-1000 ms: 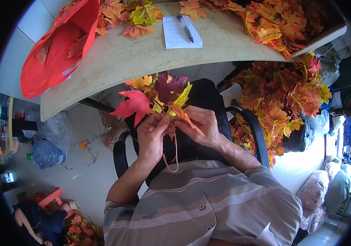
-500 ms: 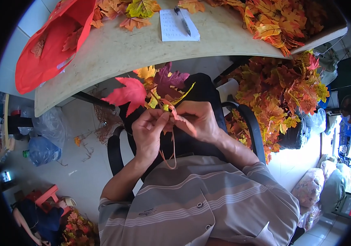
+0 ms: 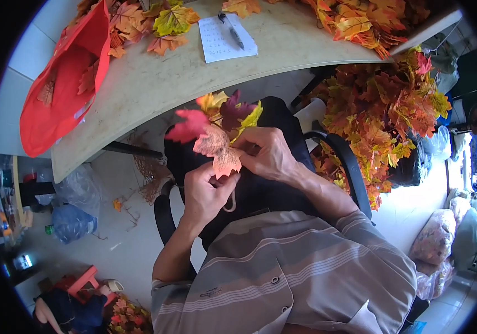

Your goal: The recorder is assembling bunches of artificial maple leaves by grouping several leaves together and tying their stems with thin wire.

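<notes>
Over my lap I hold an artificial maple leaf spray with orange, dark purple, yellow-green and red leaves. Its red leaf (image 3: 187, 126) is smeared by motion. A pale orange leaf (image 3: 216, 146) faces up in front of the others. My left hand (image 3: 208, 192) is closed below that leaf, pinching the spray near its stem (image 3: 230, 204), whose thin loop shows beneath the fingers. My right hand (image 3: 272, 155) is closed at the right edge of the pale orange leaf, fingertips partly hidden behind the knuckles.
Ahead is a curved table (image 3: 155, 92) with a pen (image 3: 231, 32) on a paper sheet (image 3: 216, 47), a red bag (image 3: 63, 89) and loose leaves. A large heap of autumn leaves (image 3: 383, 117) stands right, beyond the chair armrest (image 3: 341, 158). A person sits at lower left.
The pale orange leaf has turned from edge-on to face up. My left hand has shifted slightly lower, and less of the stem loop shows. The view has swung a little.
</notes>
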`<state>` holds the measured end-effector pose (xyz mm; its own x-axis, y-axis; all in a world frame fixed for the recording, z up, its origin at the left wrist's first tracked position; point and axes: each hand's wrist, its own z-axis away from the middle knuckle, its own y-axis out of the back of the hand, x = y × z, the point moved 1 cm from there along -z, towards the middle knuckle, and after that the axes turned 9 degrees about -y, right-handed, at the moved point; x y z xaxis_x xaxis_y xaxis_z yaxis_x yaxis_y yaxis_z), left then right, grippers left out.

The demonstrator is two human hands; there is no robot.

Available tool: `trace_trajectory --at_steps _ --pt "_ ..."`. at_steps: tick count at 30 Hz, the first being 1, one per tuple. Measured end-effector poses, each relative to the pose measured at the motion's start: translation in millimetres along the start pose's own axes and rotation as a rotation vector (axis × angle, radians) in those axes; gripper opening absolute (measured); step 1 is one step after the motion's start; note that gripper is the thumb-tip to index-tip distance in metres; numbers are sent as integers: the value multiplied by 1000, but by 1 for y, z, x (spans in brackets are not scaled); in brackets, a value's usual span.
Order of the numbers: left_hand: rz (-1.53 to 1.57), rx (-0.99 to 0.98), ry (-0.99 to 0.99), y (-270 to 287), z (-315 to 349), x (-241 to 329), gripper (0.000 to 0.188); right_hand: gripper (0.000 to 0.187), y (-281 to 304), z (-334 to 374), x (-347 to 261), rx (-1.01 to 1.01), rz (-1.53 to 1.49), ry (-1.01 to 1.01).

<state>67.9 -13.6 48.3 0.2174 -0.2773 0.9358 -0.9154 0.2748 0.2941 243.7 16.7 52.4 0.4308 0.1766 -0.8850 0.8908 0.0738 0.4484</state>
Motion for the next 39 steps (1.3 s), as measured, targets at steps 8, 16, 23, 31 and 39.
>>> trace_trajectory --at_steps 8,16,23,31,39 --pt "464 -131 370 11 -7 -10 9 16 19 -30 2 -288 -45 -184" --pt "914 -134 555 9 -8 -16 9 18 10 -39 9 -382 0 -131" --pt "732 -153 523 7 -1 -19 10 18 -2 -37 11 -414 104 -54" --pt "953 70 549 13 -1 -30 9 21 80 -56 -48 -148 164 252" --pt "1005 123 593 15 -13 -35 12 12 173 -236 -9 259 820 287"
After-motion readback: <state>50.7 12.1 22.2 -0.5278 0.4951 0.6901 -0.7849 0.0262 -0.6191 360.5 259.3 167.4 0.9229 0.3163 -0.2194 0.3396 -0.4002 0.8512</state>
